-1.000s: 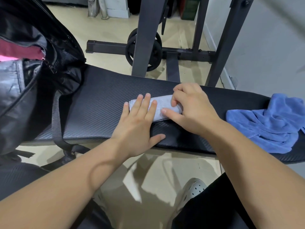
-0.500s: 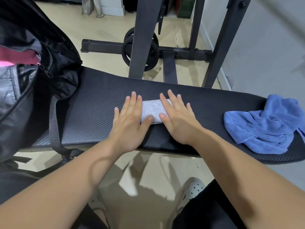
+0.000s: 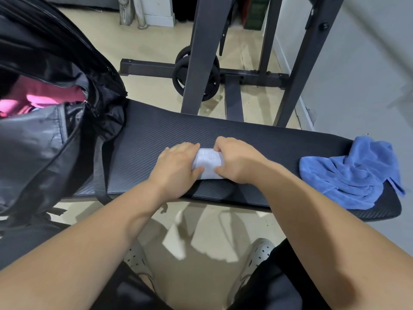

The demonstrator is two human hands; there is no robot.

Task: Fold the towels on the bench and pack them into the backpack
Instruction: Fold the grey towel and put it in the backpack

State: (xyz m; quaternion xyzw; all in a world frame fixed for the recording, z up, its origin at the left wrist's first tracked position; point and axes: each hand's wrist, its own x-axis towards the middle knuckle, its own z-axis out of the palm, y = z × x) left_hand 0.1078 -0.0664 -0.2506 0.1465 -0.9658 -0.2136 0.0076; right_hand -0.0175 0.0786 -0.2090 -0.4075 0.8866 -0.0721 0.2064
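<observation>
A small folded grey towel (image 3: 208, 163) lies on the black padded bench (image 3: 156, 139), near its front edge. My left hand (image 3: 176, 168) grips the towel's left end, with the thumb over the front edge. My right hand (image 3: 237, 162) grips the right end, fingers curled over the far edge. A crumpled blue towel (image 3: 350, 175) lies unfolded at the bench's right end. The open black backpack (image 3: 44, 121) stands at the left end, with pink cloth (image 3: 42, 97) showing inside.
Behind the bench stand the dark uprights of a weight rack (image 3: 201, 52) with a black weight plate (image 3: 196, 79) on the floor frame. A grey wall runs along the right. My feet in light perforated shoes (image 3: 259, 253) rest on the beige floor below.
Both hands lay flat on the grey towel half a second ago; now their fingers curl round its two ends. The towel looks narrower between the hands.
</observation>
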